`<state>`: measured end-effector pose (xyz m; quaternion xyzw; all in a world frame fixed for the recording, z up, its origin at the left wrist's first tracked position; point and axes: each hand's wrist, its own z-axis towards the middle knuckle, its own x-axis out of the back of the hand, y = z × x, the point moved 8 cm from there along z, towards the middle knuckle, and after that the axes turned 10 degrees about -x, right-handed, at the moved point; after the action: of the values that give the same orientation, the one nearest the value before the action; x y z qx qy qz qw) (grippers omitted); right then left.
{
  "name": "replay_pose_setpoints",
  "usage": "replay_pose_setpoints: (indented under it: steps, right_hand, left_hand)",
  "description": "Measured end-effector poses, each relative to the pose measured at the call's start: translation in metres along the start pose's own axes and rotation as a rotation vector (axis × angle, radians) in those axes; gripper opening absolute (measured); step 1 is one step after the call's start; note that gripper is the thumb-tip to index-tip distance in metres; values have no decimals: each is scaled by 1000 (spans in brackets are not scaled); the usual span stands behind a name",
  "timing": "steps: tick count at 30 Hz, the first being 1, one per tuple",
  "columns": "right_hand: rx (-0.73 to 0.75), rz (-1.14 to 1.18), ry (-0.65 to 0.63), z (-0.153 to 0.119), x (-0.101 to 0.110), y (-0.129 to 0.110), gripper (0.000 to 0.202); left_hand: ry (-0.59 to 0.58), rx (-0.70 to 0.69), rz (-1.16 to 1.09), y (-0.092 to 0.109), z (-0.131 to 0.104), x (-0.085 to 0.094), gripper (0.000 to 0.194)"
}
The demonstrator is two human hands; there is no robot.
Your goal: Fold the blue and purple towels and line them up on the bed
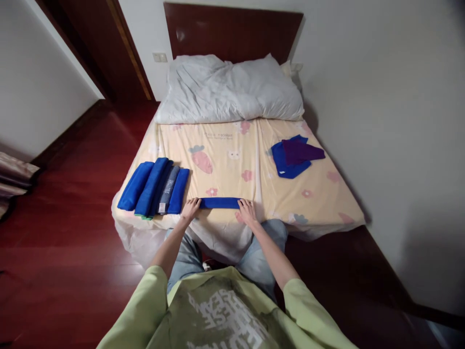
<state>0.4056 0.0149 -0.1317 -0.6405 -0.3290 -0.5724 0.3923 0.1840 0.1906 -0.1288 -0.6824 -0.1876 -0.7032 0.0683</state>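
On the bed near its front edge, in the head view, holding a narrow blue band flat and crosswise, with fingers curled over its ends, left hand and right hand alike. Just left, a row of folded cloths; farther right, a purple cloth over a blue one.

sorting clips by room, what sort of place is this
Most likely a bedroom: a dark headboard against the wall, a white quilt bunched below it, and a carrot-print bedsheet.
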Motion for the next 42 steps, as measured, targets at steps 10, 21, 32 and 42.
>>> replay_pose_setpoints:
  steps: [10,21,32,42]
  right_hand:
    - [144,-154,134,10,23,7,47]
    - [547,-241,178,38,57,-53,41]
    - [776,-355,141,171,73,-237,38]
    - [874,-242,96,257,31,-358,37]
  left_hand:
    - [119,-90,-13,13,-40,28,40]
    - [312,-221,-152,66,-154,31,39]
    - [669,-29,-3,-15,-189,49,39]
    - [565,196,34,-87,-171,29,40]
